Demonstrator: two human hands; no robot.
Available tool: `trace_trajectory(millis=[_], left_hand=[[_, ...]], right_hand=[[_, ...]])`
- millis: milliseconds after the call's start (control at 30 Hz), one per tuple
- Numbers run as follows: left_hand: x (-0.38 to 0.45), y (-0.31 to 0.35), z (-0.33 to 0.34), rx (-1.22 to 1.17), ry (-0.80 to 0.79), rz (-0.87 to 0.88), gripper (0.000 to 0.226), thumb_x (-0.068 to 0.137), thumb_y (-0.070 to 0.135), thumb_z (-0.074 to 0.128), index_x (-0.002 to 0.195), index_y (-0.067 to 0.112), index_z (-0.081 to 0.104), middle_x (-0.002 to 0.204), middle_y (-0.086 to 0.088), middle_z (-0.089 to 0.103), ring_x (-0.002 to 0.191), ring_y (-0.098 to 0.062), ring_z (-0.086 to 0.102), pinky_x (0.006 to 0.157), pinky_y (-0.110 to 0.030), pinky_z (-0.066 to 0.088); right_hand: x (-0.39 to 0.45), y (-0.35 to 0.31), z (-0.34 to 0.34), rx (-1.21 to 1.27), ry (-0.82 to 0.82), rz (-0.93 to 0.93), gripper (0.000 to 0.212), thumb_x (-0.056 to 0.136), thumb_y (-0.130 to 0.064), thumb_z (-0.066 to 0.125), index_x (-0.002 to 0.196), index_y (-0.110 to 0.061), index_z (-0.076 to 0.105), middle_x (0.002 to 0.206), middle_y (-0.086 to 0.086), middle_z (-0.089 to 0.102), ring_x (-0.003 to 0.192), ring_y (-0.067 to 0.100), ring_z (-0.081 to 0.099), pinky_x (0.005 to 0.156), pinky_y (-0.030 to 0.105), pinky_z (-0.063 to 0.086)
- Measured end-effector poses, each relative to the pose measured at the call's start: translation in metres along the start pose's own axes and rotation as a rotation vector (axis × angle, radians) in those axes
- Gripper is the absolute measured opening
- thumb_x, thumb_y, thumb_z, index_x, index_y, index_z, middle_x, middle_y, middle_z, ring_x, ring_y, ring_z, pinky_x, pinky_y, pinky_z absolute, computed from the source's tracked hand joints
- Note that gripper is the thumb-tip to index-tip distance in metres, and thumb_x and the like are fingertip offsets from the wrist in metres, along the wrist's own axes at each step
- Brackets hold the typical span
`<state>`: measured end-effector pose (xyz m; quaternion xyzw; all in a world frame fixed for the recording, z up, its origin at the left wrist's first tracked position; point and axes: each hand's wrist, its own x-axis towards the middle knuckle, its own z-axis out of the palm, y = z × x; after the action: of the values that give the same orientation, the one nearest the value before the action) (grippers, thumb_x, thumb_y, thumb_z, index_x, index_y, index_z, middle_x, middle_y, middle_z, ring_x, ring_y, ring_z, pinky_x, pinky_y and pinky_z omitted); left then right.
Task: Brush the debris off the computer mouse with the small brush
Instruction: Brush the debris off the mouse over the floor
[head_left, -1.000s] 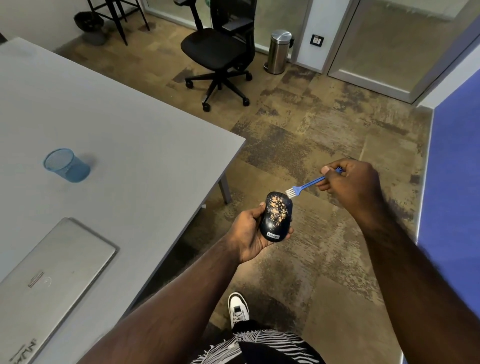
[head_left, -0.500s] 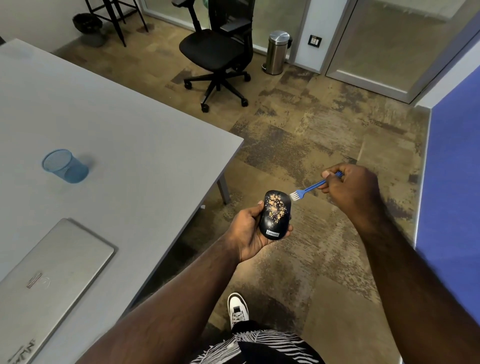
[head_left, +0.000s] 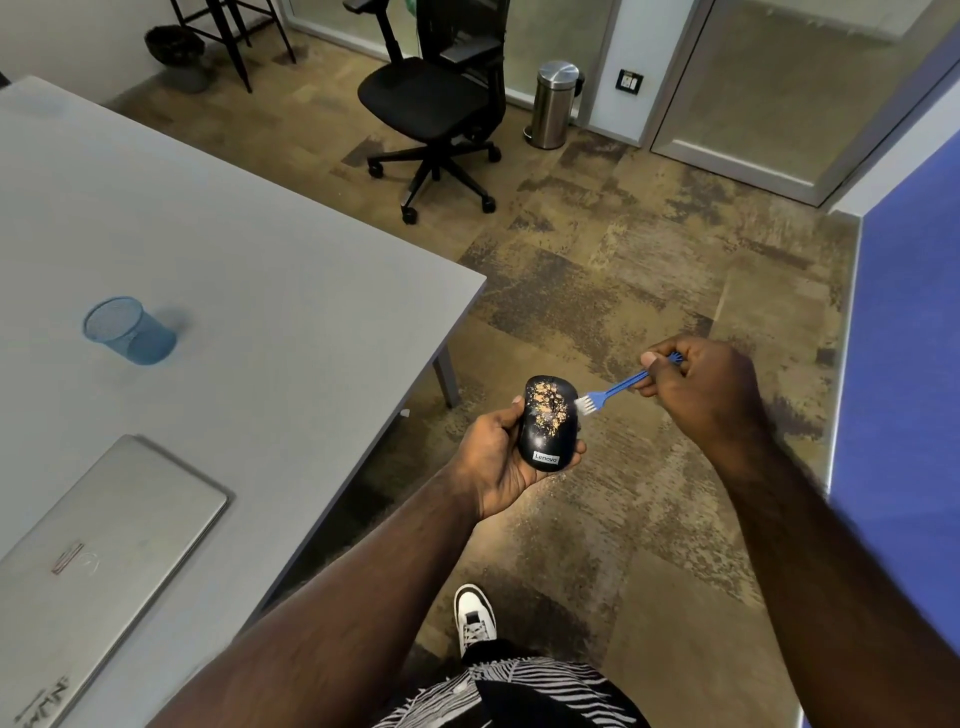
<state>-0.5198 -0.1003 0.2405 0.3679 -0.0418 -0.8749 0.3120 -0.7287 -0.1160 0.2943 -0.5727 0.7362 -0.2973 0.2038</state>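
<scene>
A black computer mouse (head_left: 548, 423) with tan debris scattered over its top lies in my left hand (head_left: 493, 460), held over the floor just right of the table corner. My right hand (head_left: 698, 387) pinches the handle of a small blue brush (head_left: 615, 389). The brush's white bristles touch the mouse's upper right edge.
A grey table (head_left: 234, 260) fills the left, with a blue mesh cup (head_left: 130, 330) and a closed silver laptop (head_left: 98, 561) on it. A black office chair (head_left: 436, 109) and a steel bin (head_left: 553, 104) stand at the back. A blue wall (head_left: 904, 364) runs along the right.
The brush has swung from pointing above the mouse's top edge down to its upper right side, where the bristles now touch. My left hand holds the mouse in the same spot.
</scene>
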Motion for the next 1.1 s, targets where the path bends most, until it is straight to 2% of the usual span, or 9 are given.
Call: trace_trajectory(millis=[67,200,367,500,633,700,833,900,1100], left_hand=[[0.000,-0.001,0.000,-0.011,-0.004,-0.003,0.057,0.103,0.039,0.024,0.120,-0.006,0.054,0.111,-0.029,0.061,0.097,-0.040,0.060,0.084,-0.043,0.055],[0.000,0.000,0.000,-0.032,-0.005,-0.003,0.057,0.103,0.039,0.024,0.117,-0.007,0.055,0.109,-0.030,0.061,0.097,-0.041,0.059,0.081,-0.043,0.056],[0.000,0.000,-0.001,-0.027,0.008,0.000,0.055,0.103,0.038,0.025,0.119,-0.006,0.054,0.112,-0.030,0.060,0.098,-0.042,0.059,0.082,-0.044,0.056],[0.001,0.001,0.001,-0.043,0.015,0.019,0.054,0.103,0.037,0.026,0.121,-0.006,0.053,0.112,-0.030,0.060,0.098,-0.042,0.059,0.085,-0.045,0.054],[0.000,0.001,0.003,-0.055,0.010,0.016,0.053,0.103,0.037,0.026,0.120,-0.006,0.052,0.114,-0.030,0.059,0.096,-0.042,0.060,0.083,-0.045,0.055],[0.001,0.001,0.003,-0.042,0.022,0.022,0.052,0.103,0.036,0.027,0.120,-0.006,0.052,0.114,-0.029,0.059,0.096,-0.041,0.060,0.086,-0.046,0.053],[0.002,0.001,0.005,-0.052,0.038,0.031,0.049,0.104,0.035,0.028,0.118,-0.005,0.052,0.117,-0.029,0.057,0.096,-0.041,0.059,0.096,-0.048,0.044],[0.003,0.001,0.006,-0.051,0.043,0.030,0.049,0.104,0.035,0.028,0.117,-0.005,0.053,0.116,-0.029,0.058,0.094,-0.041,0.059,0.096,-0.048,0.044],[0.001,0.001,0.008,-0.028,0.041,0.025,0.047,0.103,0.035,0.028,0.117,-0.003,0.054,0.111,-0.027,0.059,0.090,-0.039,0.062,0.088,-0.046,0.051]], right_hand=[[0.001,0.005,-0.001,-0.012,0.067,0.030,0.013,0.093,-0.025,0.064,0.092,-0.016,0.074,0.067,-0.004,0.071,0.063,0.016,0.072,0.065,0.044,0.062],[-0.003,0.006,-0.001,0.093,0.044,-0.023,0.008,0.092,-0.022,0.066,0.088,-0.020,0.072,0.063,-0.013,0.070,0.058,0.000,0.070,0.065,0.036,0.062],[-0.004,0.008,0.000,0.007,0.100,0.017,0.010,0.093,-0.024,0.064,0.092,-0.017,0.073,0.067,-0.009,0.069,0.063,0.012,0.072,0.065,0.041,0.062],[-0.006,0.003,-0.001,0.120,0.066,-0.041,0.008,0.093,-0.019,0.066,0.087,-0.018,0.070,0.063,-0.016,0.067,0.058,-0.001,0.070,0.061,0.029,0.061],[-0.008,0.002,0.002,0.004,0.091,-0.027,0.012,0.094,-0.022,0.064,0.095,-0.013,0.073,0.067,-0.008,0.069,0.063,0.013,0.071,0.065,0.040,0.062],[-0.008,0.002,0.000,0.039,0.136,-0.023,0.011,0.094,-0.022,0.064,0.094,-0.016,0.073,0.067,-0.011,0.068,0.063,0.010,0.071,0.065,0.039,0.062],[-0.013,-0.003,-0.001,0.190,0.018,-0.113,0.006,0.093,-0.018,0.065,0.090,-0.018,0.070,0.067,-0.011,0.071,0.059,0.002,0.071,0.059,0.030,0.060],[-0.016,-0.005,0.003,0.155,-0.020,-0.121,0.006,0.092,-0.017,0.066,0.089,-0.018,0.070,0.066,-0.012,0.070,0.059,0.000,0.071,0.058,0.028,0.060],[-0.007,-0.002,0.004,0.051,0.152,-0.005,0.013,0.094,-0.023,0.064,0.095,-0.015,0.073,0.066,-0.014,0.066,0.065,0.006,0.070,0.065,0.034,0.061]])
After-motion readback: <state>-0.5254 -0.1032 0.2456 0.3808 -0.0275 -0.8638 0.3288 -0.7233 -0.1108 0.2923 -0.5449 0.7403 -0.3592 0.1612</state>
